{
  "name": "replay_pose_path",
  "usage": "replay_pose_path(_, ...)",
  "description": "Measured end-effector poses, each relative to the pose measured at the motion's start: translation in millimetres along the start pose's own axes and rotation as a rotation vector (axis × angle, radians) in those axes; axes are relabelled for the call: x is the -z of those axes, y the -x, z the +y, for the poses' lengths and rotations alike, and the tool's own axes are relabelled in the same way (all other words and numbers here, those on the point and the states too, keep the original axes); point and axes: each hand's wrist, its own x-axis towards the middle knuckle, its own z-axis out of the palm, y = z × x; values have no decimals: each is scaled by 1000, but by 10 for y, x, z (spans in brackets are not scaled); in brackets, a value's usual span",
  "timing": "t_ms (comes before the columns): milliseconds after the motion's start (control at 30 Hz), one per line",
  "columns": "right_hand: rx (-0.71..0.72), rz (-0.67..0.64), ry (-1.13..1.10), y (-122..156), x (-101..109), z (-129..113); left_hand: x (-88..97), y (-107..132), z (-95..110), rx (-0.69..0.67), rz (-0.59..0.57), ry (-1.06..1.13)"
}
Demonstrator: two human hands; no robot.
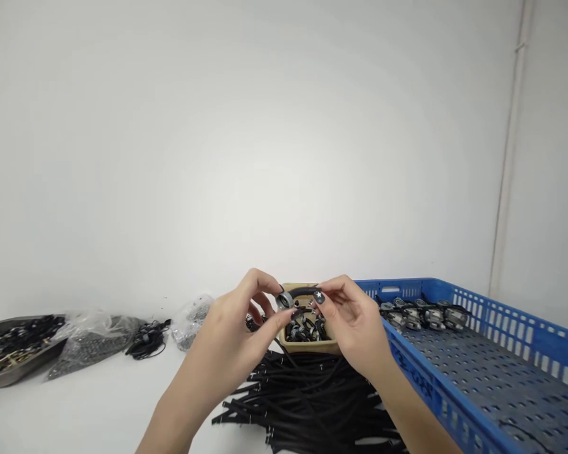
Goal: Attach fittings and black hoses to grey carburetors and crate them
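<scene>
Between the fingertips of my left hand (234, 334) is a grey ring-shaped fitting (284, 301), its round opening turned toward me. A black curved tube (303, 291) runs from this fitting to my right hand (353, 315), whose thumb and fingers pinch its other end. Both hands hover just in front of a tan tray (307, 347) that holds several small black and grey fittings (307, 329). Under my wrists lies a pile of black tubes or cables (307, 403). My fingers partly hide the far end of the tube.
A large blue crate (435, 384) with metal parts (423, 314) in its far end stands at the right. On the left are a metal pan (9, 372) of small parts, plastic bags (99, 337) and a black cable bundle (147, 339). A white wall (265, 139) rises behind.
</scene>
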Motion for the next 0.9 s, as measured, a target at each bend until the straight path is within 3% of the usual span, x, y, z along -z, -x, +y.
replay_pose_path(200, -7, 50, 107, 53, 101, -57, -129, -7, -13, -68, -16, -55)
replay_pose_path(467, -304, 38, -421, -35, -1, -63, -196, 0, 48, -188, 102, -33)
replay_pose_path(667, -404, 51, -487, -14, -54, -72, -210, -11, 50, -184, 136, -84)
replay_pose_path(900, -544, -20, -609, 18, -105, -69, -243, -6, 61, -230, 198, -101)
